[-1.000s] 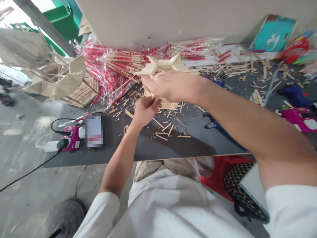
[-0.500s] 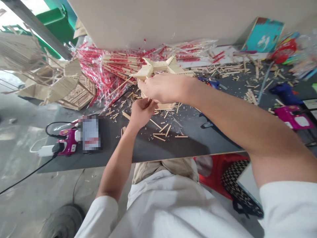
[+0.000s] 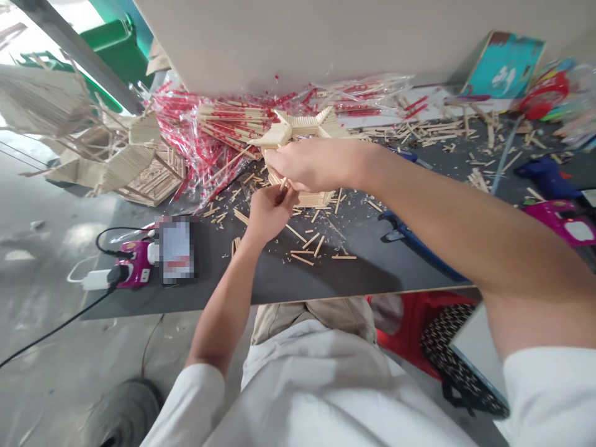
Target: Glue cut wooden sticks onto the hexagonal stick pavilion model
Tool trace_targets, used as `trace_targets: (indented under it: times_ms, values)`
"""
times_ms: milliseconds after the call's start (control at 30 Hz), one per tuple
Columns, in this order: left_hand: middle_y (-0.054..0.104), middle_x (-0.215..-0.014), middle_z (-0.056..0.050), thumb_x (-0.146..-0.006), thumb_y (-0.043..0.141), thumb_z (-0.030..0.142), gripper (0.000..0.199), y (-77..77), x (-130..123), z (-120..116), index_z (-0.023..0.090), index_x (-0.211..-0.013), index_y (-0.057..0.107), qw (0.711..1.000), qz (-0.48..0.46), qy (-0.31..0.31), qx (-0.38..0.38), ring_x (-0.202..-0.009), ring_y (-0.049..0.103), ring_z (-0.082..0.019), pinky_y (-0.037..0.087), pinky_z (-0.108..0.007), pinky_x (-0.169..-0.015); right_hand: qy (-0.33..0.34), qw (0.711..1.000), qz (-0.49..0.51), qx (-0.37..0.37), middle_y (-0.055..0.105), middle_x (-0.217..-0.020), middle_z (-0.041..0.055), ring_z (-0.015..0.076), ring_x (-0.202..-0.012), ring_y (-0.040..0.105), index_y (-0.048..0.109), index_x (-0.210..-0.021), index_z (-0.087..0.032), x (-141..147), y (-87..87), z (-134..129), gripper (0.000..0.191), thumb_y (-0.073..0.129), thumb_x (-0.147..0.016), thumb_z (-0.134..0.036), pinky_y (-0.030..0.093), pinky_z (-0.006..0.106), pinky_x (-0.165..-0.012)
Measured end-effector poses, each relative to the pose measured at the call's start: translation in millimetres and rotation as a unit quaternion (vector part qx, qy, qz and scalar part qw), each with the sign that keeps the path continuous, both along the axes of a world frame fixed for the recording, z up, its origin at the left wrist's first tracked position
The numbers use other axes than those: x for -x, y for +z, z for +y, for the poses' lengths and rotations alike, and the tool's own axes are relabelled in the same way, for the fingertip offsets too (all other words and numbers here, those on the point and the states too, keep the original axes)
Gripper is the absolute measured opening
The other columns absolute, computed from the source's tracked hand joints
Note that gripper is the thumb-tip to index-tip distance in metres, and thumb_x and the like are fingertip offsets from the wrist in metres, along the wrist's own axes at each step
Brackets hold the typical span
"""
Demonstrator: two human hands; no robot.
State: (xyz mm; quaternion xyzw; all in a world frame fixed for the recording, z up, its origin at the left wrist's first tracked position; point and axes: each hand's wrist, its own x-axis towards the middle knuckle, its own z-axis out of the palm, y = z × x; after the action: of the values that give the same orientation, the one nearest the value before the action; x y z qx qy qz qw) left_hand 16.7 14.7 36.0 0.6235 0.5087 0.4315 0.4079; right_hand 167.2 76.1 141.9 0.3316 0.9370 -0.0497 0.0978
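A pale model built of wooden sticks (image 3: 305, 122), with pointed corners along its top, stands on the dark table, partly behind my right hand (image 3: 316, 164). That hand reaches across its front, its fingers curled down and closed; whatever they grip is hidden. Just below and to the left, my left hand (image 3: 270, 214) is closed in a pinch. A short wooden stick (image 3: 284, 182) shows at its fingertips, close to the right hand's fingers. Under the hands, the lower part of the model (image 3: 316, 199) shows its stacked sticks.
Cut sticks (image 3: 305, 252) lie scattered on the table (image 3: 326, 282). Red-and-clear wrapped stick bundles (image 3: 218, 124) line the back. A larger stick model (image 3: 116, 164) stands left, near a power strip (image 3: 135, 264) and a phone (image 3: 177, 251). A blue glue gun (image 3: 544, 177) lies right.
The view has shifted slightly, so everything appears a little further right. Both hands stay together at the model, with only slight finger movement.
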Motion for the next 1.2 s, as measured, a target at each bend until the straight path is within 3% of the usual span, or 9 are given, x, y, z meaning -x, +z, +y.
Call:
trace_targets:
  times_ms: [167,433,700,900,1200]
  values:
    - [0.053,-0.053,0.002,-0.095,0.066,0.056,0.046,-1.9,0.6,-1.2,0.018,-0.069,0.066,1.000,0.016,0.004,-0.006,-0.048,0.041,-0.009,0.029,-0.026,-0.050,-0.004,1.000,0.018,0.003,0.071,-0.117,0.0146,0.0272,-0.099,0.068,0.052,-0.141,-0.009,-2.0,2.0,-2.4,0.047,0.057,-0.096,-0.023,0.053,0.042,-0.087]
    - [0.055,-0.050,0.002,-0.097,0.065,0.051,0.043,-4.4,-3.6,0.1,0.019,-0.068,0.066,0.999,-0.034,0.009,0.011,-0.047,0.047,-0.009,0.036,-0.026,-0.052,0.015,1.000,0.027,0.001,0.071,-0.113,0.0120,0.0262,-0.095,0.068,0.057,-0.136,-0.012,-3.2,-9.9,6.5,0.043,0.057,-0.094,-0.023,0.053,0.042,-0.082]
    - [0.057,-0.052,0.001,-0.096,0.065,0.051,0.044,-5.0,-4.0,1.3,0.019,-0.065,0.063,0.999,-0.036,0.010,0.013,-0.048,0.049,-0.009,0.037,-0.025,-0.052,0.015,1.000,0.018,0.007,0.071,-0.099,0.0076,0.0178,-0.072,0.060,0.059,-0.129,-0.012,-3.1,-6.7,4.7,0.040,0.061,-0.089,-0.014,0.046,0.035,-0.068]
    - [0.056,-0.051,0.002,-0.097,0.063,0.048,0.043,-4.7,-2.9,0.6,0.019,-0.065,0.063,0.999,-0.036,0.003,0.005,-0.047,0.048,-0.009,0.035,-0.025,-0.051,0.007,0.999,0.037,0.033,0.070,-0.110,0.0098,0.0212,-0.087,0.061,0.057,-0.137,-0.012,-6.2,-9.2,6.8,0.046,0.062,-0.091,-0.018,0.047,0.038,-0.080]
    - [0.057,-0.051,0.001,-0.098,0.061,0.045,0.041,-6.2,0.3,2.7,0.020,-0.066,0.064,1.000,-0.006,0.009,-0.001,-0.047,0.048,-0.009,0.036,-0.026,-0.051,0.000,0.997,0.067,0.046,0.067,-0.117,0.0108,0.0218,-0.095,0.061,0.059,-0.133,-0.012,-8.8,-8.2,12.1,0.041,0.063,-0.096,-0.030,0.049,0.038,-0.083]
